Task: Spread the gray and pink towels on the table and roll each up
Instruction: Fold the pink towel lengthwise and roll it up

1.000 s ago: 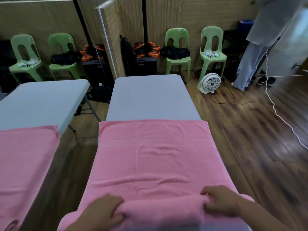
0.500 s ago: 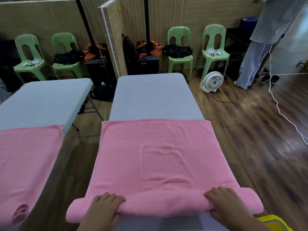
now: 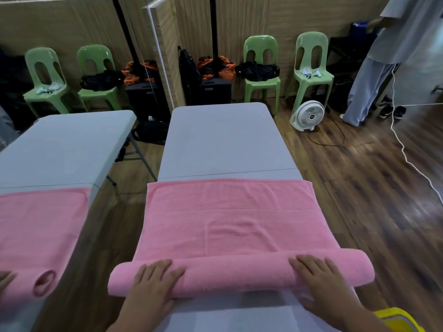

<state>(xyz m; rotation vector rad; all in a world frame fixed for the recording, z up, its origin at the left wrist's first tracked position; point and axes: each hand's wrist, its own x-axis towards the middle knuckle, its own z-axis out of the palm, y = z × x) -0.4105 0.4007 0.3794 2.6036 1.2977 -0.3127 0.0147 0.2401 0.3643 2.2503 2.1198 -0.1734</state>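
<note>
Both hands, left hand (image 3: 153, 281) and right hand (image 3: 321, 276), press flat, open-palmed grips on the pink towel (image 3: 230, 226) roll (long axis crosswise), unrolled cloth lying ahead across the surface (image 3: 223, 140).

No readable text anywhere.
The fan (image 3: 307, 114) had a small dark badge at the hub of its grille, too small & blurred to read. No labels, nos. or signs could be made out elsewhere.
</note>
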